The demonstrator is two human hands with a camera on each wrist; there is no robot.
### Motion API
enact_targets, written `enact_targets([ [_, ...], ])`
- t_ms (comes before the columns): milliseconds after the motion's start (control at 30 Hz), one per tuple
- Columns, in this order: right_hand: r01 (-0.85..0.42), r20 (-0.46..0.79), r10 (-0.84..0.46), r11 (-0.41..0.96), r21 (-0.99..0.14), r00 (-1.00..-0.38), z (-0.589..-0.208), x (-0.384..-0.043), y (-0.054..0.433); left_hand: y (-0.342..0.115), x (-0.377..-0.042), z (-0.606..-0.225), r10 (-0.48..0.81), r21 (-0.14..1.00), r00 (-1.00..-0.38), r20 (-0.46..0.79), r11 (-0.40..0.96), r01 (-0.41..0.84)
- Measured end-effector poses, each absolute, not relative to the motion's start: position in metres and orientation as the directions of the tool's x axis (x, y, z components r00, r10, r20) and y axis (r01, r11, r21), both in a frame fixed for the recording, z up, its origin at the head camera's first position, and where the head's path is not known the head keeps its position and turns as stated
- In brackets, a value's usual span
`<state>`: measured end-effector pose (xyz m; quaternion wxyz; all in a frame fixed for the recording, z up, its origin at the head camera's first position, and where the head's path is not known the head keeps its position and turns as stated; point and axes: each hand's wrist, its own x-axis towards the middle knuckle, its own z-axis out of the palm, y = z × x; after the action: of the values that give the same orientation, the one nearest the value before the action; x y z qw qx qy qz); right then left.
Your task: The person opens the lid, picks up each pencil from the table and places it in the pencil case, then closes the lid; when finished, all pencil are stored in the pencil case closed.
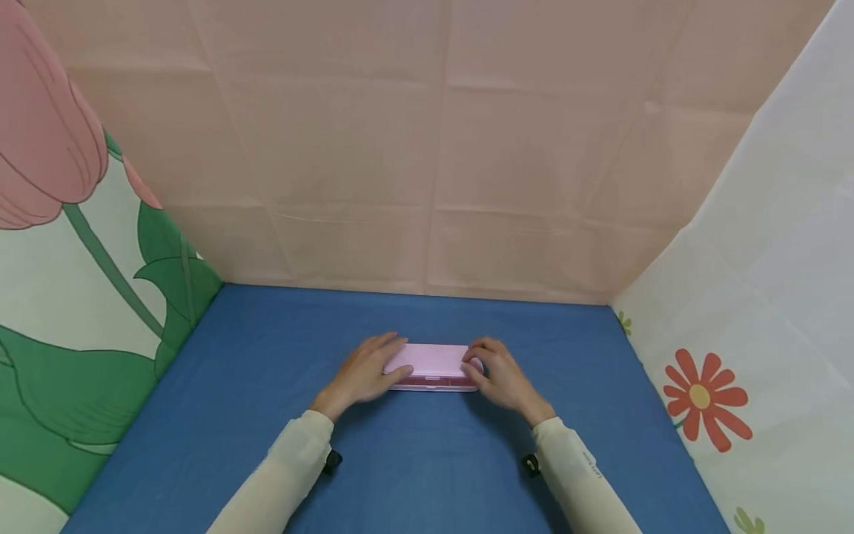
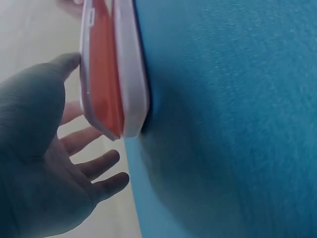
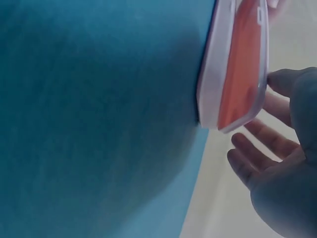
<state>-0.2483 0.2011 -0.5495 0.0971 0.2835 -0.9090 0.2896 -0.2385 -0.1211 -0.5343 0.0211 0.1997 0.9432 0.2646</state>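
A pink pencil case [image 1: 437,360] lies flat on the blue cloth, its long side towards me. Along the front its lid stands slightly raised, and a red strip shows in the gap. My left hand [image 1: 367,371] holds the lid's left end, thumb on top near the front edge and fingers at the far side. At the right end my right hand [image 1: 502,374] grips the lid in the same way, fingers bent. Both wrist views show the thumb touching the lid and the outer fingers spread past the case's end. The inside of the case is mostly hidden.
Blue cloth [image 1: 427,467] covers the table. A beige sheet [image 1: 427,148] hangs behind it. On the left stands a sheet with printed tulips and leaves [image 1: 87,393], on the right a white sheet [image 1: 767,245] with a printed red flower [image 1: 700,397].
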Motion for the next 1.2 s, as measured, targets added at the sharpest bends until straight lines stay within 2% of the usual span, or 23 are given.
enact_targets([
  [267, -0.430, 0.118, -0.435, 0.743, -0.514, -0.893, -0.555, -0.246, 0.193, -0.116, -0.238, -0.541, 0.369, 0.508, -0.929, -0.015, 0.803, 0.311],
  [567, -0.314, -0.008, -0.370, 0.799, -0.513, -0.929, -0.559, -0.243, 0.188, -0.115, -0.237, -0.545, 0.352, 0.523, -0.935, -0.052, 0.807, 0.275],
  [1200, -0.289, -0.027, -0.354, 0.804, -0.520, -0.935, -0.558, -0.245, 0.189, -0.116, -0.242, -0.544, 0.340, 0.537, -0.939, -0.048, 0.802, 0.262],
])
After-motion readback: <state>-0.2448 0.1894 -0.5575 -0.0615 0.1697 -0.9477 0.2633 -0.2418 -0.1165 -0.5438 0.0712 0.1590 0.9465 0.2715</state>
